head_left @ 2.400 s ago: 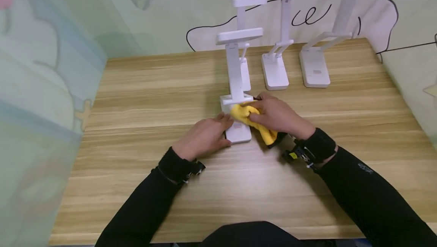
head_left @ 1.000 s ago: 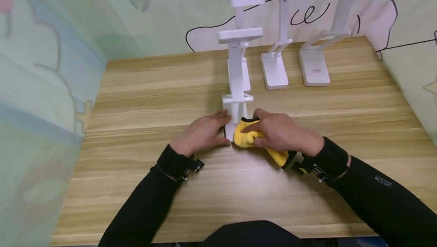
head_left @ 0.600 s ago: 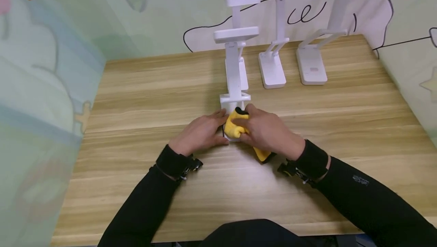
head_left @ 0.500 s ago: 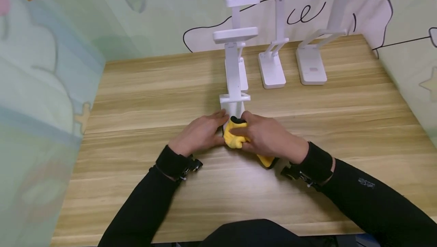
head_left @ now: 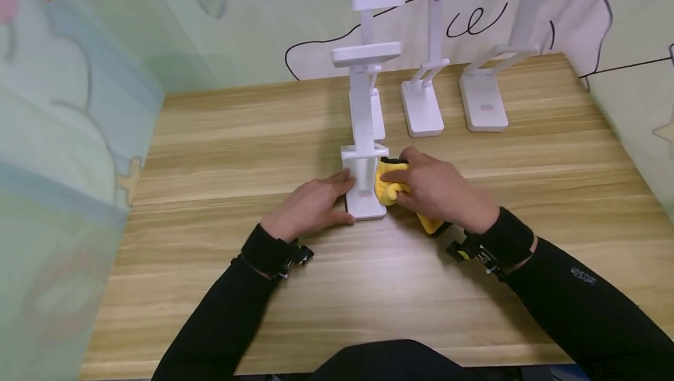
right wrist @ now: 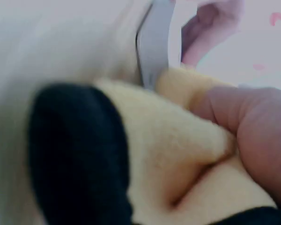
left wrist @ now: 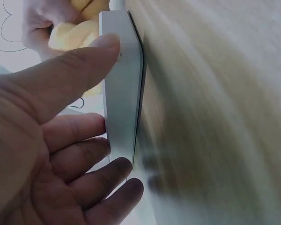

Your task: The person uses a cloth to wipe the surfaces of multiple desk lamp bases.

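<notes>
In front of me stands a white folding desk lamp [head_left: 365, 204], upright, its arm raised and its flat head toward the wall. My left hand [head_left: 309, 208] rests against the left side of the lamp's base; in the left wrist view the thumb and fingertips touch the base wall [left wrist: 122, 93], the fingers loosely extended. My right hand [head_left: 441, 189] pinches a bunched yellow cloth [head_left: 388, 186] with black edging at the base's right side. One end of the cloth hangs out below the palm. In the right wrist view the cloth [right wrist: 164, 140] fills the foreground, blurred.
Behind this lamp, close to the wall, stand three more white lamps: one partly hidden lamp [head_left: 376, 115], a middle lamp [head_left: 423, 109] and a right lamp [head_left: 484, 103]. All are on a wood-grain table [head_left: 237, 153] bordered by painted walls [head_left: 226, 30].
My right hand has carried the yellow cloth along the lamp's base to its front end, then across to the right side, uncovering the base top. The left hand has stayed in place.
</notes>
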`<state>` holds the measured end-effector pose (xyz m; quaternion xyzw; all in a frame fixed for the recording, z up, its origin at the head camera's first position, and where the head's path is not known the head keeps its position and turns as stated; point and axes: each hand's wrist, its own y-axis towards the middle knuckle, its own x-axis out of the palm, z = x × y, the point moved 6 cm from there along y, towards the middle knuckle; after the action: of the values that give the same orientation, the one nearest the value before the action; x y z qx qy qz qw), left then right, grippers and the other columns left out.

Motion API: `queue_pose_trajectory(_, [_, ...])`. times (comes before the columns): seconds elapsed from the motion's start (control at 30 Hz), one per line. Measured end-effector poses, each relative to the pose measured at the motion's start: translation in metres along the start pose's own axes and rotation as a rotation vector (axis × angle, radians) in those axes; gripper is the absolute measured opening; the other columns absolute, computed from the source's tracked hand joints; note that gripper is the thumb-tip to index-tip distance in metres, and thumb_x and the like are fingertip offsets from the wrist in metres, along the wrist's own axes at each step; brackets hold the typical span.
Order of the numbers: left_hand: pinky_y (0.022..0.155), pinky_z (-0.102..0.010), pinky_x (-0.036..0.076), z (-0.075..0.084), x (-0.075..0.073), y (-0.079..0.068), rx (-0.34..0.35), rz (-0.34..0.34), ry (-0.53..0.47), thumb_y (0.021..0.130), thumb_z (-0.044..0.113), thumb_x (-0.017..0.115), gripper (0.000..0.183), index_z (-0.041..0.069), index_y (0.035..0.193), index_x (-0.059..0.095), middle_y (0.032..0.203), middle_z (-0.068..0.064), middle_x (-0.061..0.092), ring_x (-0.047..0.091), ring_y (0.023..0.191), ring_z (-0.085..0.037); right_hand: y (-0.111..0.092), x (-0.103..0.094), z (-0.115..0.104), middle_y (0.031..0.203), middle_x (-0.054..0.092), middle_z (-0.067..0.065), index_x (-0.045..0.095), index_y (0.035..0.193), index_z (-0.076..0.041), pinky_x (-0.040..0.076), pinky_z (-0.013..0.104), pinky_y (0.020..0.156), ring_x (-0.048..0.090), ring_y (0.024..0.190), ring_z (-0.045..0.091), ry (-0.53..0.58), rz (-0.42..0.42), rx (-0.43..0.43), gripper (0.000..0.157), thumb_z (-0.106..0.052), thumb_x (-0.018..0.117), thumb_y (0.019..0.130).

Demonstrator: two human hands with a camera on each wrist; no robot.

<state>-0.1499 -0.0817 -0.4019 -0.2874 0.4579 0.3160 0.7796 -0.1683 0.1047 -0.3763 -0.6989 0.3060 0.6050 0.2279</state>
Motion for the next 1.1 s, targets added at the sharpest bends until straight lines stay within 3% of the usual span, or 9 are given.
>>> queue_pose_trajectory(0.13, [0.104, -0.039, 0.043, -0.001, 0.000, -0.001, 0.006, 0.018, -0.008, 0.086, 0.044, 0.069, 0.078, 0.008, 0.148, 0.037, 0.154, -0.016, 0.033, 0.044, 0.131, -0.026, -0.002, -0.002, -0.017, 0.107, 0.055, 0.017, 0.070, 0.118, -0.020, 0.052, 0.037, 0.059, 0.054, 0.081, 0.022, 0.004, 0.070, -0.085, 0.037, -0.031, 0.071, 0.082])
queue_pose_trajectory(0.3, [0.103, -0.038, 0.044, 0.000, 0.000, -0.001, 0.013, 0.033, -0.011, 0.086, 0.046, 0.069, 0.074, 0.011, 0.146, 0.042, 0.154, -0.012, 0.036, 0.045, 0.130, -0.023, 0.004, 0.002, -0.033, 0.112, 0.054, 0.015, 0.066, 0.124, -0.020, 0.052, 0.038, 0.064, 0.054, 0.085, 0.021, 0.098, 0.063, -0.125, 0.038, -0.031, 0.067, 0.087])
queue_pose_trajectory(0.4, [0.103, -0.037, 0.043, 0.001, 0.002, 0.002, 0.019, 0.030, -0.016, 0.086, 0.047, 0.069, 0.074, 0.012, 0.146, 0.043, 0.155, -0.010, 0.035, 0.045, 0.130, -0.021, 0.014, 0.010, -0.032, 0.112, 0.056, 0.018, 0.066, 0.125, -0.020, 0.052, 0.039, 0.062, 0.054, 0.087, 0.023, 0.108, 0.038, -0.067, 0.037, -0.033, 0.063, 0.090])
queue_pose_trajectory(0.47, [0.104, -0.036, 0.043, 0.001, 0.002, 0.003, 0.013, 0.023, -0.015, 0.086, 0.046, 0.069, 0.074, 0.013, 0.146, 0.042, 0.155, -0.008, 0.034, 0.045, 0.130, -0.021, 0.019, 0.014, -0.024, 0.107, 0.055, 0.018, 0.066, 0.125, -0.020, 0.050, 0.038, 0.055, 0.054, 0.079, 0.023, 0.116, 0.032, 0.010, 0.037, -0.034, 0.062, 0.091])
queue_pose_trajectory(0.57, [0.104, -0.037, 0.043, 0.001, 0.001, 0.002, 0.011, 0.015, -0.005, 0.087, 0.045, 0.069, 0.076, 0.012, 0.148, 0.039, 0.155, -0.010, 0.034, 0.045, 0.130, -0.023, 0.022, 0.018, -0.005, 0.106, 0.054, 0.018, 0.065, 0.125, -0.017, 0.045, 0.035, 0.048, 0.052, 0.076, 0.022, 0.126, 0.065, 0.145, 0.037, -0.033, 0.058, 0.092])
queue_pose_trajectory(0.67, [0.103, -0.038, 0.043, 0.000, 0.002, 0.001, 0.011, 0.008, -0.009, 0.087, 0.044, 0.068, 0.076, 0.009, 0.147, 0.039, 0.155, -0.014, 0.033, 0.045, 0.130, -0.025, 0.018, 0.021, 0.008, 0.105, 0.051, 0.017, 0.063, 0.127, -0.013, 0.042, 0.033, 0.046, 0.050, 0.070, 0.021, 0.149, 0.100, 0.211, 0.040, -0.030, 0.054, 0.092])
queue_pose_trajectory(0.9, [0.103, -0.038, 0.044, 0.001, 0.002, -0.001, 0.004, -0.006, -0.006, 0.088, 0.045, 0.067, 0.076, 0.009, 0.148, 0.037, 0.155, -0.015, 0.032, 0.047, 0.128, -0.026, 0.011, 0.017, 0.005, 0.106, 0.050, 0.014, 0.062, 0.130, -0.015, 0.041, 0.029, 0.051, 0.046, 0.063, 0.016, 0.259, -0.074, 0.095, 0.044, -0.029, 0.062, 0.089])
queue_pose_trajectory(0.97, [0.103, -0.038, 0.044, 0.001, 0.002, -0.001, 0.003, -0.006, 0.000, 0.088, 0.045, 0.067, 0.076, 0.009, 0.148, 0.037, 0.155, -0.014, 0.032, 0.047, 0.128, -0.025, 0.015, 0.016, 0.006, 0.105, 0.051, 0.013, 0.066, 0.124, -0.012, 0.042, 0.030, 0.053, 0.047, 0.066, 0.017, 0.271, -0.078, 0.093, 0.039, -0.028, 0.062, 0.089])
queue_pose_trajectory(1.1, [0.102, -0.037, 0.044, 0.002, 0.001, 0.000, 0.011, -0.006, 0.012, 0.088, 0.045, 0.067, 0.077, 0.009, 0.149, 0.036, 0.156, -0.014, 0.032, 0.049, 0.127, -0.025, 0.027, 0.015, 0.014, 0.108, 0.052, 0.015, 0.071, 0.097, -0.006, 0.044, 0.032, 0.054, 0.050, 0.066, 0.019, 0.265, -0.016, 0.181, 0.026, -0.028, 0.058, 0.090])
